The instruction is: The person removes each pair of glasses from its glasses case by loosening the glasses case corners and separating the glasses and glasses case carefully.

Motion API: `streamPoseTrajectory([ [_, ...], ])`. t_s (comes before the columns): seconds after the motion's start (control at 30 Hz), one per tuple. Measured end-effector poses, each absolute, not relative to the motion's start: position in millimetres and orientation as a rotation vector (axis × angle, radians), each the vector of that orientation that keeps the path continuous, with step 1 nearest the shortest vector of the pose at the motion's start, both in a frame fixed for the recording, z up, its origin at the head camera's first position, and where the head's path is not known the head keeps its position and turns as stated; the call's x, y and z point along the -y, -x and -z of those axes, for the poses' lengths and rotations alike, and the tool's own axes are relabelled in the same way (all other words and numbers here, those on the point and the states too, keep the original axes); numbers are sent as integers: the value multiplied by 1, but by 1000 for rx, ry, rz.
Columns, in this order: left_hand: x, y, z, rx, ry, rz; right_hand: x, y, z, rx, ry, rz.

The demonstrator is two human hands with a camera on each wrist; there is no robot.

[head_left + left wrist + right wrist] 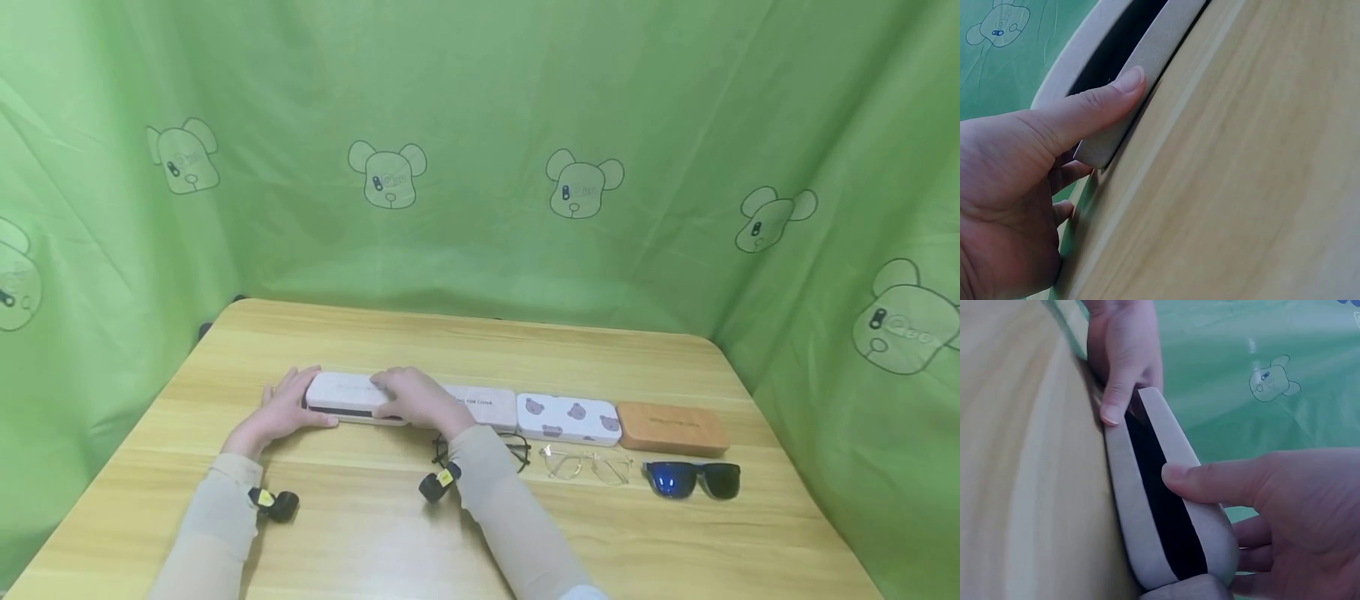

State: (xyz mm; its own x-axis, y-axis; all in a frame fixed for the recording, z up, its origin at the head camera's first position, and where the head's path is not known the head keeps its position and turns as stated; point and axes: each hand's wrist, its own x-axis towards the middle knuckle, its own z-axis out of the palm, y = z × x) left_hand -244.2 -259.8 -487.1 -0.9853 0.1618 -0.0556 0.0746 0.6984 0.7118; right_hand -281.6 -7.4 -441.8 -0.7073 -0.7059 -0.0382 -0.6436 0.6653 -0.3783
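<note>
A pale glasses case (341, 385) lies at the left end of a row of cases, its lid raised slightly along the front. In both wrist views a dark gap runs between its lid and base. My left hand (281, 410) holds the left end, its thumb (1100, 103) on the front of the base and its fingers mostly hidden behind. Nearer the case's right end, my right hand (422, 400) grips the lid (1172, 440). The right thumb (1200, 481) lies at the lid's front edge, with the other fingers on the far side. The case's inside is too dark to make out.
Rightward along the row come a pale lettered case (491, 407), a bear-patterned case (573, 419) and an orange-brown case (671, 429). In front lie black-rimmed glasses (522, 454), partly behind my right forearm, clear glasses (587, 456) and dark sunglasses (675, 481). Green curtains surround the wooden table (360, 533).
</note>
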Motion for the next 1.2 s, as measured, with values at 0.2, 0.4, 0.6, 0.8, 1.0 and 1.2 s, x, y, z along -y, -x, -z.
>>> streamPoseTrajectory([
  [0.2,260,244,487,-2790,-207,-1163,5,290,437,-2580,1034,627],
  [0.4,259,243,485,-2803,-216,-1164,3,299,435,-2506,1044,672],
  [0.6,259,244,485,-2815,-211,-1165,1,305,435,-2467,1040,709],
  [0.8,259,243,485,-2823,-220,-1187,0,309,437,-2462,1040,719],
  [1.0,260,245,486,-2827,-208,-1158,-2,315,439,-2420,1006,812],
  [1.2,259,245,486,-2825,-229,-1158,-6,318,440,-2385,989,874],
])
